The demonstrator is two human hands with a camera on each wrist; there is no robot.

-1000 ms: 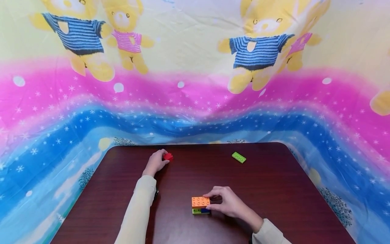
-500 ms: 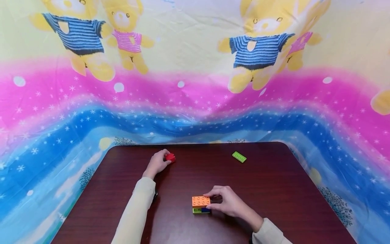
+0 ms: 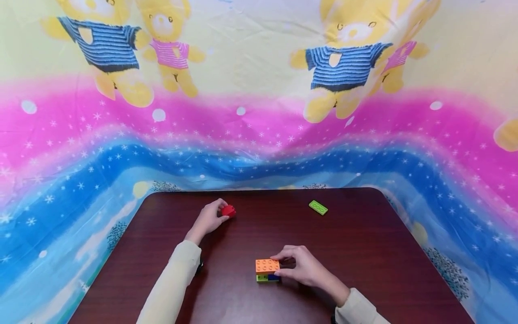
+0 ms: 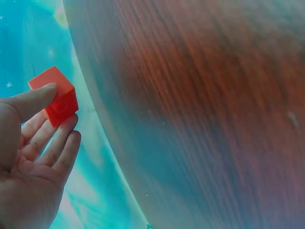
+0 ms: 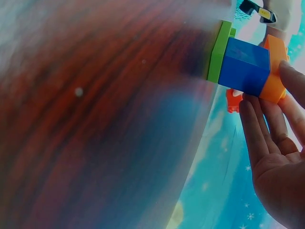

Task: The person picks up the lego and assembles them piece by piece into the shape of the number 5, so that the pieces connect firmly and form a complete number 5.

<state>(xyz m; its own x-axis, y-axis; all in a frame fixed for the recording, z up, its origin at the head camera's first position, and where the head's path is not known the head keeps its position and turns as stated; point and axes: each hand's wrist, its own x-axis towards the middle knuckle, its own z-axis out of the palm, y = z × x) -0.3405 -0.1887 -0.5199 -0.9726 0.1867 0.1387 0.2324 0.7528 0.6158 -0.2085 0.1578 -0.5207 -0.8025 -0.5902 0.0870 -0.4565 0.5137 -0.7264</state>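
Note:
My left hand (image 3: 209,218) pinches a red toy brick (image 3: 228,211) between thumb and fingers, over the far left part of the table. In the left wrist view the thumb lies across the red brick (image 4: 59,98) with fingertips behind it. Near the front middle stands a small stack: a green plate (image 5: 219,52) at the bottom, a blue brick (image 5: 244,66) on its right part, and an orange plate (image 3: 267,266) with studs on top. My right hand (image 3: 306,267) grips the orange plate at its right end, thumb in front and fingers behind.
A loose light green studded plate (image 3: 318,207) lies near the far right of the dark wooden table (image 3: 251,234). Behind the table's far edge hangs a curtain (image 3: 259,157) printed with bears, which also runs along both sides.
My left hand has shifted slightly right and nearer with the red brick, which has turned a little. The right hand and the stack stay in place.

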